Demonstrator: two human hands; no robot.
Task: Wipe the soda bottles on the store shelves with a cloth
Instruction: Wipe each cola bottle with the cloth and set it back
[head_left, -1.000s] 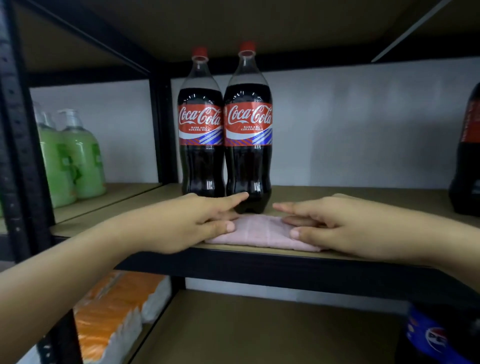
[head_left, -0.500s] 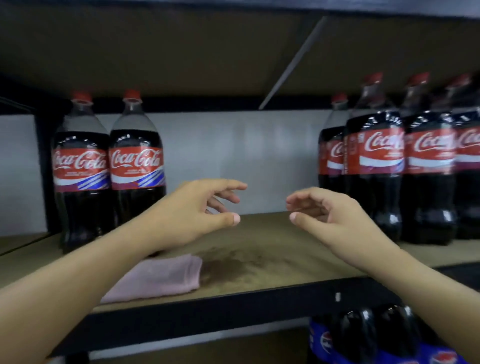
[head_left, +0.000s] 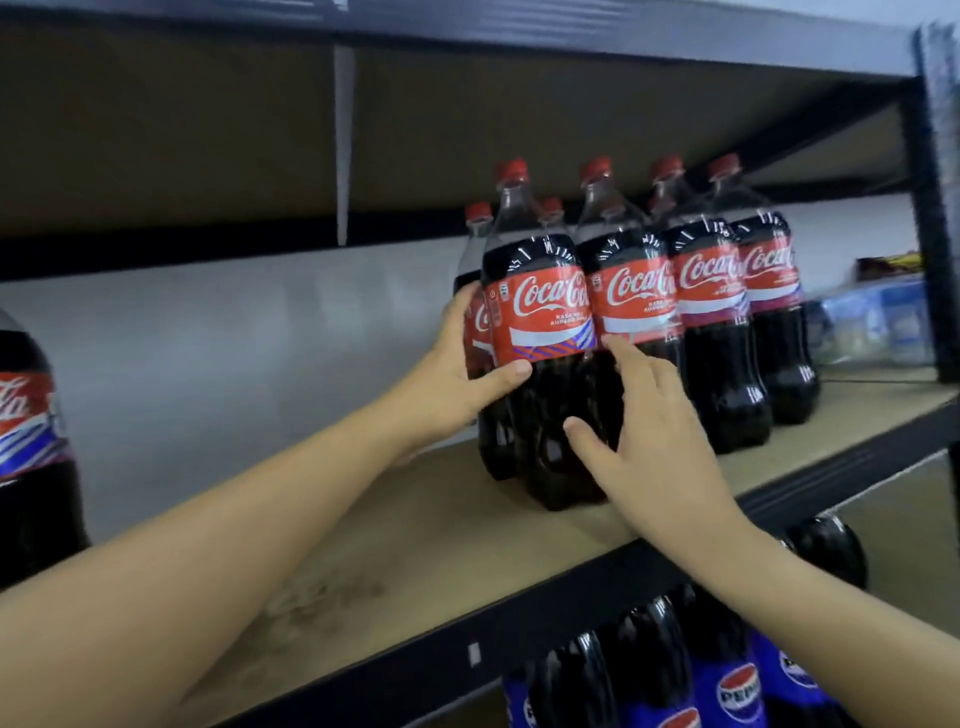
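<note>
blurred blue packages (head_left: 878, 325), white back wall (head_left: 249, 332)

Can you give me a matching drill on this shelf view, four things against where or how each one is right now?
Things:
1. left hand
2. right hand
3. Pepsi bottles
4. front Coca-Cola bottle

Places or states:
A. on the shelf below
B. held between both hands
C. wraps the front bottle's left side, thumb across its front
D. fingers spread against the front bottle's lower right side

Pairs: 1-C, 2-D, 3-A, 4-B
</note>
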